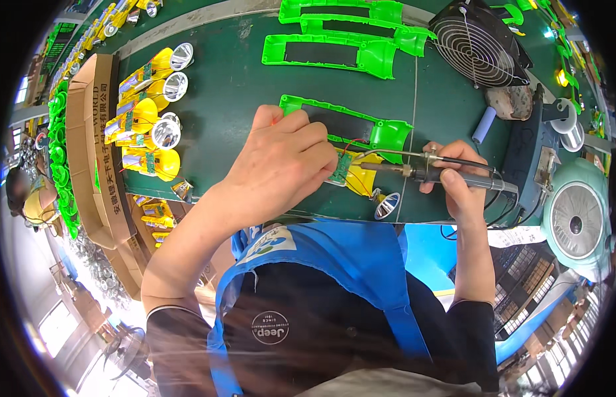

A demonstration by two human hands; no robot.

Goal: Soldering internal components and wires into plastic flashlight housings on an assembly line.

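Just right of centre, the right hand (457,178) wraps its grip round a soldering iron (420,173) above a yellow lamp unit (359,178); whatever the left hand (289,153) pinches, I can't tell. Upper-left lamp units (145,109) and top-centre green shells (375,53) lie apart, seemingly not yet joined.

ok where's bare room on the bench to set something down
The widest bare patch of green bench lies between the row of yellow lamps and the left hand. A smaller one separates the nearest green shell from the purple cylinder. Crowded: around the soldering iron and right hand.
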